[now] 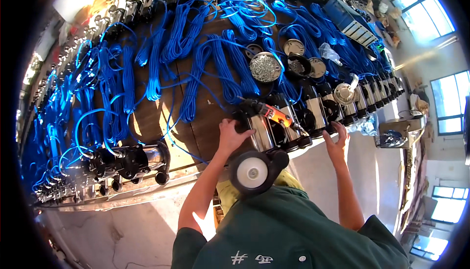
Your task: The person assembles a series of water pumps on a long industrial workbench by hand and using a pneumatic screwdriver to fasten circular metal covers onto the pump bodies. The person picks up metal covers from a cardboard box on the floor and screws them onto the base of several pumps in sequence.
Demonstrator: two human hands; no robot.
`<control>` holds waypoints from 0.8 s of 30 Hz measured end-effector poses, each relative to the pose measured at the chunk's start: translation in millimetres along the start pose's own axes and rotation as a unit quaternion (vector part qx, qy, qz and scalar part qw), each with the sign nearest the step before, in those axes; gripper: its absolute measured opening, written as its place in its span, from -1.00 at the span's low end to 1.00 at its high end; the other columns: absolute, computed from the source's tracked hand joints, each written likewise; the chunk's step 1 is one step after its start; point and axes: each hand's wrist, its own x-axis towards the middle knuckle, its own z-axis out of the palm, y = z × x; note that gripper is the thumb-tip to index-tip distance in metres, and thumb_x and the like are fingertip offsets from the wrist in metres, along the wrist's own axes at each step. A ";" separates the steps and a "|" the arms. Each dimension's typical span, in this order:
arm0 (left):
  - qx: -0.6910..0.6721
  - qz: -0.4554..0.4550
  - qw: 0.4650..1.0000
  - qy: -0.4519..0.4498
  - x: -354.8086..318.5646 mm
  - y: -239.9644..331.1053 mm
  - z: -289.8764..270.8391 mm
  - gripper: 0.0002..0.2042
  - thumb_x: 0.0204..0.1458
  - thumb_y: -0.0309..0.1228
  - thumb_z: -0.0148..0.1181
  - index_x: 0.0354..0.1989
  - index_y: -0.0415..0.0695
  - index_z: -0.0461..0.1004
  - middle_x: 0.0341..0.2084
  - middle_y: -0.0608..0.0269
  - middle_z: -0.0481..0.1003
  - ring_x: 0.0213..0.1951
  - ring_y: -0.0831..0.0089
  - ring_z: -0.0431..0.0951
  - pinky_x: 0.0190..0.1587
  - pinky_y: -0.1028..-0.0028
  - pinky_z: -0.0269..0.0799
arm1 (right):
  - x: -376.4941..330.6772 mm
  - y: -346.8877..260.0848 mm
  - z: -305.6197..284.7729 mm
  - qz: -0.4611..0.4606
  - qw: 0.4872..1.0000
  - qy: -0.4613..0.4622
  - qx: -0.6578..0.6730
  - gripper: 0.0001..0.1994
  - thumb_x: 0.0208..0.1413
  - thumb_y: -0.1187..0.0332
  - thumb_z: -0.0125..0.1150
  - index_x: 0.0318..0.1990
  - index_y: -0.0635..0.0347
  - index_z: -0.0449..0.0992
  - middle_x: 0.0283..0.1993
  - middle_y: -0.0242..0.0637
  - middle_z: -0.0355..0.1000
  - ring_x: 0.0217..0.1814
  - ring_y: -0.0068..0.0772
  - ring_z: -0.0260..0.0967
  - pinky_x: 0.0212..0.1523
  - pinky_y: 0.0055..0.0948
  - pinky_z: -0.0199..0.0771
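Note:
My left hand (234, 136) rests at the left side of a shiny metal pump body (261, 133) with black end parts, thumb and fingers apart. An orange and black hand-held power tool (277, 116) lies slanted across the pump bodies between my hands. My right hand (338, 142) is by the black lower ends of the pump row, its thumb and fingers spread and nothing visible between them. Close to my chest is a black round pump end (252, 172) with a white disc in its middle. Whether my left fingertips touch the pump is hard to see.
Bundles of blue cable (196, 80) cover much of the brown table (196, 134). Beyond the pumps stand a bowl of small metal parts (265, 67) and a darker bowl (298, 66). A blue crate (350, 22) sits far right. More pumps (132, 161) line the left edge.

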 end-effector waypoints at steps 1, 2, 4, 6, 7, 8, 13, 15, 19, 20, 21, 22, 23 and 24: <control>-0.005 -0.010 1.000 0.007 2.9 -5.5 7.5 -0.37 -0.27 -0.05 0.44 -0.14 -0.34 0.47 -0.07 -0.06 0.38 0.00 0.09 0.36 0.04 0.23 0.31 | 9.6 -8.0 3.0 -0.017 0.999 -0.011 0.032 -0.57 -0.09 0.31 0.35 -0.02 0.20 0.47 0.15 -0.13 0.31 0.21 -0.09 0.17 0.24 -0.14 0.10; -0.003 -0.025 1.000 0.012 1.7 -14.8 9.2 -0.38 -0.27 -0.05 0.44 -0.15 -0.34 0.49 -0.06 -0.06 0.37 0.00 0.09 0.37 0.04 0.23 0.31 | 14.2 -21.1 5.4 -0.030 0.997 -0.025 0.069 -0.58 -0.08 0.33 0.34 -0.02 0.20 0.47 0.15 -0.14 0.30 0.22 -0.08 0.18 0.25 -0.16 0.11; -0.229 -0.076 0.970 -0.016 -9.0 -26.1 -10.9 -0.52 -0.10 -0.12 0.29 -0.15 -0.32 0.50 0.02 -0.03 0.38 0.04 0.12 0.39 0.09 0.23 0.32 | 20.9 -37.8 9.9 -0.075 0.993 -0.054 0.074 -0.63 0.00 0.38 0.26 0.01 0.17 0.45 0.13 -0.18 0.33 0.18 -0.20 0.24 0.14 -0.29 0.28; -0.600 -0.162 0.782 -0.055 -30.8 -21.5 -46.8 -0.55 -0.01 -0.15 0.19 -0.08 -0.29 0.47 0.07 -0.01 0.37 0.08 0.13 0.39 0.15 0.20 0.31 | 26.9 -30.0 15.2 -0.070 0.975 -0.138 0.158 -0.65 0.02 0.39 0.25 0.01 0.17 0.45 0.13 -0.19 0.34 0.16 -0.25 0.28 0.10 -0.33 0.31; -0.694 -0.166 0.700 -0.034 -45.6 -3.9 -67.3 -0.52 0.07 -0.18 0.08 0.10 -0.22 0.36 0.14 -0.01 0.33 0.14 0.13 0.37 0.21 0.05 0.26 | 26.1 -38.1 18.6 -0.052 0.958 -0.156 0.233 -0.66 0.03 0.41 0.23 0.00 0.19 0.45 0.10 -0.22 0.36 0.11 -0.30 0.32 0.07 -0.37 0.33; -0.750 -0.133 0.648 -0.020 -65.2 32.3 -93.2 -0.54 0.08 -0.20 0.07 0.12 -0.20 0.33 0.12 -0.06 0.34 0.10 0.00 0.39 0.20 -0.01 0.25 | 27.1 -35.1 26.4 -0.076 0.946 -0.175 0.261 -0.67 0.04 0.43 0.21 -0.01 0.22 0.45 0.08 -0.25 0.36 0.08 -0.34 0.33 0.04 -0.40 0.32; -0.650 -0.031 0.757 0.068 -127.3 61.1 -135.9 -0.35 -0.01 -0.21 0.24 0.21 -0.30 0.21 0.11 -0.13 0.32 0.03 0.15 0.43 0.00 0.26 0.41 | 31.3 -15.5 61.5 -0.068 0.925 -0.241 0.286 -0.66 -0.03 0.47 0.26 -0.04 0.23 0.43 -0.09 -0.29 0.39 -0.09 -0.41 0.35 -0.15 -0.46 0.35; -0.430 -0.051 0.890 0.146 -161.1 62.0 -132.1 -0.37 -0.14 -0.41 0.38 0.14 -0.31 0.27 0.08 0.05 0.34 -0.06 0.48 0.43 -0.04 0.58 0.38 | 38.3 -34.4 45.5 -0.029 0.914 -0.269 0.302 -0.67 0.02 0.38 0.26 -0.04 0.22 0.44 -0.10 -0.29 0.43 -0.17 -0.44 0.32 -0.15 -0.46 0.34; 0.009 0.049 0.980 0.194 -166.8 147.7 -97.8 -0.32 -0.42 -0.31 0.55 -0.10 -0.18 0.27 0.06 -0.06 0.30 0.03 0.13 0.38 0.04 0.28 0.34 | 40.4 -36.7 39.5 -0.020 0.921 -0.255 0.292 -0.68 0.04 0.32 0.23 -0.04 0.22 0.47 -0.14 -0.29 0.47 -0.31 -0.50 0.33 -0.26 -0.49 0.36; 0.068 0.055 0.977 0.195 -168.5 156.0 -83.6 -0.27 -0.45 -0.28 0.57 -0.08 -0.16 0.25 0.07 -0.09 0.28 0.06 0.07 0.35 0.04 0.26 0.33 | 35.1 -41.8 39.7 0.009 0.924 -0.248 0.292 -0.68 0.04 0.34 0.24 -0.04 0.23 0.48 -0.17 -0.27 0.47 -0.32 -0.51 0.33 -0.27 -0.49 0.36; 0.098 0.066 0.976 0.186 -167.4 161.0 -75.5 -0.27 -0.45 -0.26 0.57 -0.07 -0.18 0.26 0.07 -0.14 0.27 0.06 -0.07 0.33 0.07 0.17 0.30 | 30.4 -42.8 41.4 0.019 0.921 -0.252 0.295 -0.69 0.04 0.34 0.24 -0.05 0.24 0.48 -0.18 -0.26 0.47 -0.34 -0.51 0.34 -0.29 -0.50 0.36; 0.128 0.079 0.972 0.182 -170.9 159.3 -69.3 -0.25 -0.44 -0.25 0.56 -0.04 -0.19 0.26 0.09 -0.16 0.25 0.09 -0.13 0.31 0.11 0.11 0.27 | 23.5 -39.4 47.5 0.029 0.919 -0.257 0.298 -0.69 0.04 0.35 0.25 -0.05 0.24 0.48 -0.19 -0.25 0.47 -0.35 -0.52 0.34 -0.30 -0.50 0.37; 0.126 0.086 0.971 0.182 -171.2 158.1 -66.2 -0.24 -0.43 -0.24 0.55 -0.01 -0.19 0.26 0.11 -0.18 0.24 0.11 -0.15 0.29 0.13 0.10 0.26 | 16.0 -28.9 58.1 0.018 0.913 -0.251 0.322 -0.69 0.04 0.36 0.26 -0.06 0.26 0.48 -0.21 -0.25 0.47 -0.34 -0.53 0.35 -0.30 -0.51 0.38; 0.121 0.091 0.971 0.183 -171.8 156.3 -62.8 -0.23 -0.42 -0.24 0.54 0.02 -0.20 0.26 0.13 -0.19 0.22 0.12 -0.16 0.28 0.14 0.08 0.25 | 7.2 -36.0 57.2 0.032 0.909 -0.237 0.340 -0.69 0.04 0.34 0.27 -0.07 0.27 0.48 -0.22 -0.25 0.46 -0.34 -0.51 0.37 -0.29 -0.50 0.40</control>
